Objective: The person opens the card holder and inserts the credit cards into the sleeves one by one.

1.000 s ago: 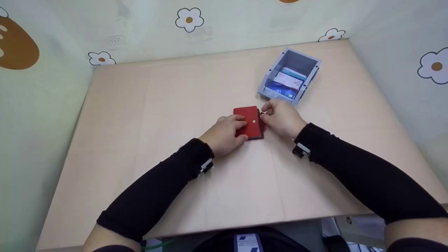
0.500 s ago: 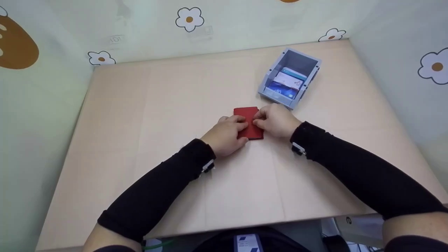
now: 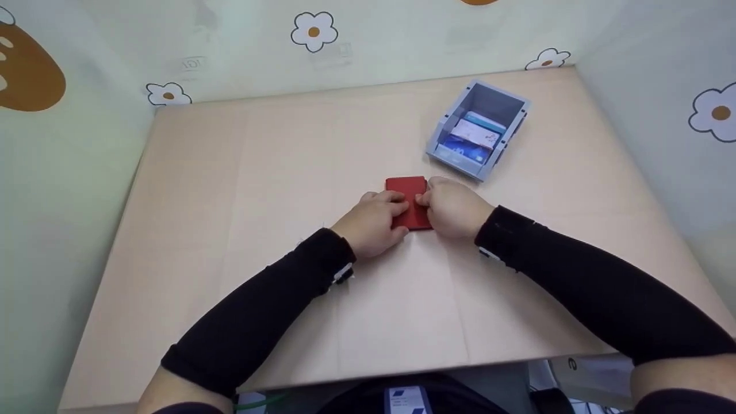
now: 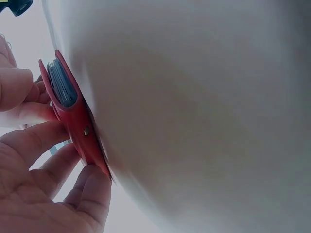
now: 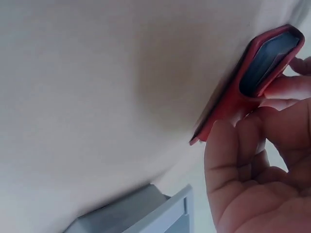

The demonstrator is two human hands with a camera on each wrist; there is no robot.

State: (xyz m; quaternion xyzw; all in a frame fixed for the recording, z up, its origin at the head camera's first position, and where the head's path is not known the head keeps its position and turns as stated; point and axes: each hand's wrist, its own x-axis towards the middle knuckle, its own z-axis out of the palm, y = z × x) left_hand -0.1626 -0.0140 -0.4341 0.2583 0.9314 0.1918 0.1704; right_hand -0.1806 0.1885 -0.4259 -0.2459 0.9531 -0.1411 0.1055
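A small red card holder (image 3: 415, 218) lies closed on the table between both hands. Thin stacked leaves (image 4: 62, 86) show at its end in the left wrist view, and a metal stud (image 4: 87, 131) sits on its red side. My left hand (image 3: 372, 223) holds the left part, fingers over the cover and thumb at the near corner. On the right side, my right hand (image 3: 457, 208) grips the edge, its thumb on the cover and its other fingers curled at the side. The cover's snap is hidden under the right thumb.
A grey plastic bin (image 3: 499, 102) stands behind the right hand, holding several cards (image 3: 472, 133). The table (image 3: 276, 172) meets patterned walls (image 3: 253, 52) at the back and sides. A badge (image 3: 406, 399) hangs at the table's front edge.
My right hand moved left from beside the holder onto its right edge, bringing the red strap over the cover and hiding the snap. The left hand stayed in place.
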